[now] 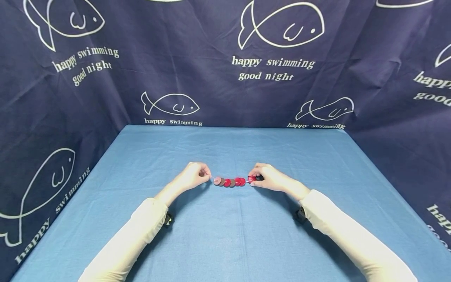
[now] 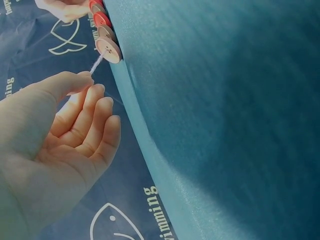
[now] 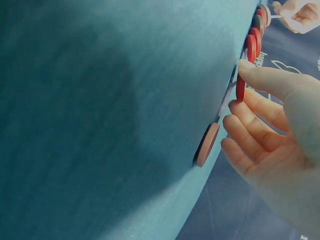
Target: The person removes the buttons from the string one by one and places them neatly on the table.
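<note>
Several round buttons (image 1: pixel 227 183) in red, brown and pale pink sit in a row on a thin pale string between the two hands. My left hand (image 1: pixel 193 175) pinches the string (image 2: pixel 96 65) between thumb and forefinger, just beyond the pale pink button (image 2: pixel 108 49) at that end. At the other end of the row, my right hand (image 1: pixel 269 177) pinches a red button (image 3: pixel 240 89) by its edges. Below that hand, the right wrist view shows a pinkish-brown button (image 3: pixel 208 145) close to the cloth, along the line of the string.
A blue cloth (image 1: pixel 225 231) covers the table under both hands. Dark blue curtains (image 1: pixel 225 90) printed with white fish and lettering hang at the back and both sides. Dark devices are strapped at both wrists, by the white sleeves (image 1: pixel 137 227).
</note>
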`<state>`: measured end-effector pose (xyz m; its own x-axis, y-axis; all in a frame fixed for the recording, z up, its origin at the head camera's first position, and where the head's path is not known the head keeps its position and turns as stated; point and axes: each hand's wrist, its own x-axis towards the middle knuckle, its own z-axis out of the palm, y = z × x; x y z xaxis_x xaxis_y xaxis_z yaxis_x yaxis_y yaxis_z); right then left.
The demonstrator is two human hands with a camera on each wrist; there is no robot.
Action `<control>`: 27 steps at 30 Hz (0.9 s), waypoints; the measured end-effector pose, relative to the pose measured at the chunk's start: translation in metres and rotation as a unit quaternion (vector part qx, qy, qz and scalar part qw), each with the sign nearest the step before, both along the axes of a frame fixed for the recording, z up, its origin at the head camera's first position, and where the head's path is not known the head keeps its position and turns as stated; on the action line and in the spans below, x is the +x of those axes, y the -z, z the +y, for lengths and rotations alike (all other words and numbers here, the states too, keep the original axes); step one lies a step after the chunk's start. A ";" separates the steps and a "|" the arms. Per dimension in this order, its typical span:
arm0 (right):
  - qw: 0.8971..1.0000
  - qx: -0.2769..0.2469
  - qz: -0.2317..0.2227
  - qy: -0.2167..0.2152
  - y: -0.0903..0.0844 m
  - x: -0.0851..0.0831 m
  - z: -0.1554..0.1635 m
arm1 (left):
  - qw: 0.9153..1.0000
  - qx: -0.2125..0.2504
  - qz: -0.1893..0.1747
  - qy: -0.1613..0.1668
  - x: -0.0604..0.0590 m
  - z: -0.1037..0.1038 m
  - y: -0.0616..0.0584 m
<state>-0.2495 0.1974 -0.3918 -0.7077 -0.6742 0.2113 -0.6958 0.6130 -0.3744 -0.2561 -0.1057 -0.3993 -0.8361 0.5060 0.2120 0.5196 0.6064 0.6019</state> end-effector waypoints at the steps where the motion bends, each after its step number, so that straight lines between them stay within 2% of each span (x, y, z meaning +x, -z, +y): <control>1: 1.000 -0.002 0.004 -0.001 0.000 0.000 0.001 | 1.000 0.000 0.000 0.001 0.000 0.000 0.000; 27: 1.000 0.003 -0.007 0.016 -0.001 0.000 0.010 | 1.000 -0.001 -0.002 -0.001 0.001 -0.001 0.000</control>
<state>-0.2493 0.2076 -0.3905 -0.7319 -0.6524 0.1968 -0.6702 0.6370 -0.3809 -0.2555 -0.1069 -0.3989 -0.8375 0.5054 0.2078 0.5167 0.6087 0.6021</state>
